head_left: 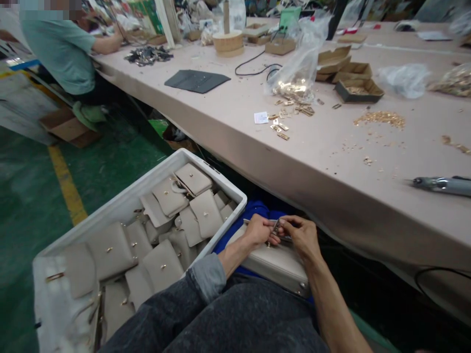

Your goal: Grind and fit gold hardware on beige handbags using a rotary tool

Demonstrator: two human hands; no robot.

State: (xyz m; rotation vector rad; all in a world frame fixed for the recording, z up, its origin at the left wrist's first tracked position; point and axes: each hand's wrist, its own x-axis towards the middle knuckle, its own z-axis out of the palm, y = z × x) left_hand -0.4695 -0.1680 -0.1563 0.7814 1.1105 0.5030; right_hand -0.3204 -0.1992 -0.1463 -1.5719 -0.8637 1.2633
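A beige handbag point(274, 262) lies across my lap, over blue cloth point(257, 208). My left hand point(259, 230) is closed at the bag's upper edge, its fingers curled round the flap. My right hand point(302, 238) pinches a small metal plate point(275, 226) between thumb and fingers, right beside the left fingertips. The plate is against the flap's edge; whether it is fixed there I cannot tell. Just below the hands, a small gold clasp shows on the bag. Part of the flap is hidden behind my fingers.
A white crate point(46, 289) full of similar beige bags stands to my left. On the table point(243, 142) lie gold plates point(281, 128), a pile of small gold parts point(382, 118), a plastic bag point(301, 63), and a grey powered screwdriver point(441, 185). Another person point(61, 49) sits at far left.
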